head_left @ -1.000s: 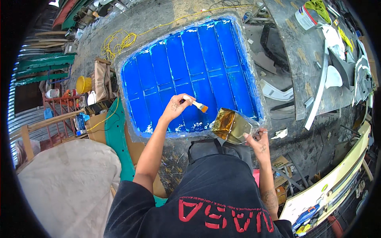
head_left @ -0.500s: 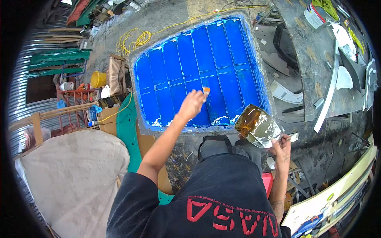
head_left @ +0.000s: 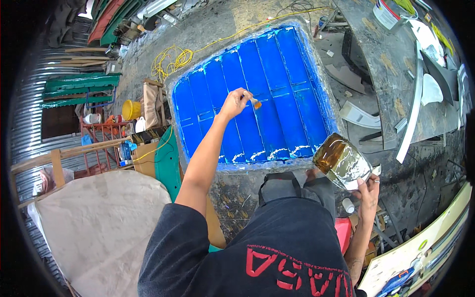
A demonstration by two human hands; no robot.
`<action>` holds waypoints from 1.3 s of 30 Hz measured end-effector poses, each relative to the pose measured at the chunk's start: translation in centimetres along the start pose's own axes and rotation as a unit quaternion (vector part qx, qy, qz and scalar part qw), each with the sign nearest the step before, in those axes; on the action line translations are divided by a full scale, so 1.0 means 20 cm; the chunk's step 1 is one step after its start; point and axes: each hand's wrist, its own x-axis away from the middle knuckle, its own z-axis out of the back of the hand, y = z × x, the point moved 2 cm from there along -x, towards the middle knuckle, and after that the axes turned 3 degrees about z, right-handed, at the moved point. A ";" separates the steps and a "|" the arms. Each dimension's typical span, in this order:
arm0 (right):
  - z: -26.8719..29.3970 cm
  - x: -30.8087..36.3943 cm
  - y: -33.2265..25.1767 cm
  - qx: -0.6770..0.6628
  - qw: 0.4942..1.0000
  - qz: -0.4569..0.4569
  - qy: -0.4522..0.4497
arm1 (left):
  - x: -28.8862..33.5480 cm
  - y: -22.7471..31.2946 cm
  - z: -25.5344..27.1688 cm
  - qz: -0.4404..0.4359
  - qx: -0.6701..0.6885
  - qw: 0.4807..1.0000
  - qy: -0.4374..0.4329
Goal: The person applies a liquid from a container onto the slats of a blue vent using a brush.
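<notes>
My left hand (head_left: 236, 103) is closed around a small paintbrush (head_left: 256, 104) with orange-tinted bristles. It reaches over a large blue ribbed panel, perhaps a mould (head_left: 222, 133), with whitish patches along its near edge. Whether the bristles touch the blue surface I cannot tell. At the right, my right hand (head_left: 367, 190) grips the near end of a see-through, box-shaped container (head_left: 349, 171). Amber liquid lies toward its far end, and white smears or glare mark its side. The container is tilted, just off the panel's near right corner.
Beyond the panel a yellow cord (head_left: 183, 58) lies coiled on the floor. On the right, a grey board (head_left: 391, 94) bears white and dark curved pieces and a white bucket (head_left: 386, 15). A beige-covered shape (head_left: 99, 218) stands at the left, beside a wooden rail (head_left: 74, 153).
My left hand has moved slightly away from me over the panel with the brush, whose bristles now point right. The view has shifted a little; the container appears farther right.
</notes>
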 end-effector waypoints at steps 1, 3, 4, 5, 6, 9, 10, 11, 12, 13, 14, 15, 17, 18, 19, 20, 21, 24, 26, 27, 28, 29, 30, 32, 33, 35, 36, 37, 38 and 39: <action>0.02 0.01 0.01 -0.010 1.000 -0.014 0.000 | -0.01 0.01 -0.01 -0.002 0.000 1.000 -0.002; 0.05 0.02 0.02 -0.019 0.999 -0.032 -0.001 | 0.02 0.03 -0.02 -0.061 -0.004 0.995 0.081; 0.05 0.01 0.03 -0.021 0.999 -0.032 0.002 | 0.06 0.08 -0.05 -0.116 -0.036 0.987 0.104; 0.06 0.01 0.04 -0.031 0.999 -0.028 0.007 | 0.12 0.13 -0.09 -0.151 -0.098 0.981 0.078; 0.07 0.00 0.05 -0.043 0.999 -0.025 0.011 | 0.20 0.20 -0.13 -0.184 -0.162 0.968 0.050; 0.06 -0.02 0.03 -0.040 0.999 -0.013 0.002 | 0.51 0.31 -0.26 -0.092 -0.239 0.966 -0.033; 0.07 -0.04 0.03 -0.042 0.999 -0.014 -0.003 | 0.61 0.31 -0.29 -0.087 -0.249 0.963 -0.051; 0.08 -0.06 0.04 -0.031 0.999 -0.009 -0.018 | 0.69 0.35 -0.30 -0.083 -0.235 0.966 -0.065; 0.10 -0.07 0.05 -0.020 0.999 -0.005 -0.033 | 0.76 0.40 -0.30 -0.078 -0.222 0.969 -0.078; 0.11 -0.09 0.04 -0.010 0.999 -0.015 -0.043 | 0.81 0.44 -0.30 -0.064 -0.210 0.971 -0.090; 0.11 -0.10 0.03 -0.011 0.999 -0.016 -0.047 | 0.84 0.47 -0.29 -0.060 -0.213 0.971 -0.089; 0.11 -0.11 0.03 -0.014 0.999 -0.014 -0.044 | 0.86 0.52 -0.27 -0.040 -0.185 0.975 -0.119; 0.13 -0.13 0.03 -0.017 0.999 -0.014 -0.042 | 0.87 0.53 -0.26 -0.035 -0.135 0.982 -0.129; 0.15 -0.15 0.04 -0.011 0.999 -0.012 -0.051 | 0.86 0.50 -0.26 -0.031 -0.136 0.982 -0.128; 0.16 -0.15 0.04 -0.005 0.998 -0.011 -0.057 | 0.83 0.48 -0.25 -0.041 -0.091 0.986 -0.135; 0.17 -0.16 0.03 -0.004 0.998 -0.011 -0.058 | 0.78 0.45 -0.25 -0.052 -0.046 0.987 -0.143; 0.17 -0.16 0.02 0.000 0.998 -0.014 -0.059 | 0.70 0.44 -0.24 -0.076 -0.053 0.987 -0.134; 0.22 -0.15 -0.02 0.016 0.997 -0.018 -0.067 | 0.46 0.25 -0.23 -0.015 0.000 0.991 -0.131; 0.25 -0.14 -0.04 0.030 0.997 -0.019 -0.072 | 0.32 0.15 -0.20 -0.013 0.004 0.994 -0.107; 0.27 -0.14 -0.04 0.041 0.996 -0.013 -0.075 | 0.25 0.11 -0.18 -0.005 0.002 0.997 -0.083; 0.29 -0.14 -0.04 0.051 0.996 -0.007 -0.076 | 0.19 0.14 -0.16 0.031 0.003 0.998 -0.053; 0.30 -0.14 -0.05 0.043 0.995 -0.003 -0.085 | 0.15 0.15 -0.14 0.007 -0.024 1.000 -0.007; 0.32 -0.14 -0.04 0.047 0.995 -0.003 -0.085 | 0.13 0.17 -0.13 -0.018 -0.052 0.998 0.040; 0.36 -0.16 -0.01 0.035 0.995 0.009 -0.090 | 0.21 0.22 -0.18 -0.068 -0.083 0.990 0.094; 0.36 -0.17 -0.03 0.045 0.994 0.003 -0.099 | 0.27 0.27 -0.21 -0.121 -0.120 0.975 0.146; 0.38 -0.20 -0.01 0.041 0.994 0.008 -0.103 | 0.46 0.38 -0.30 -0.088 -0.150 0.982 0.076; 0.38 -0.22 -0.01 0.037 0.994 0.013 -0.106 | 0.57 0.39 -0.35 -0.070 -0.168 0.981 0.061; 0.37 -0.23 -0.03 0.046 0.993 -0.004 -0.107 | 0.69 0.41 -0.40 -0.044 -0.174 0.983 0.036; 0.37 -0.24 -0.03 0.045 0.992 -0.003 -0.114 | 0.79 0.45 -0.43 -0.018 -0.179 0.984 0.011; 0.38 -0.27 -0.02 0.047 0.991 0.000 -0.124 | 0.88 0.50 -0.45 -0.017 -0.176 0.984 0.002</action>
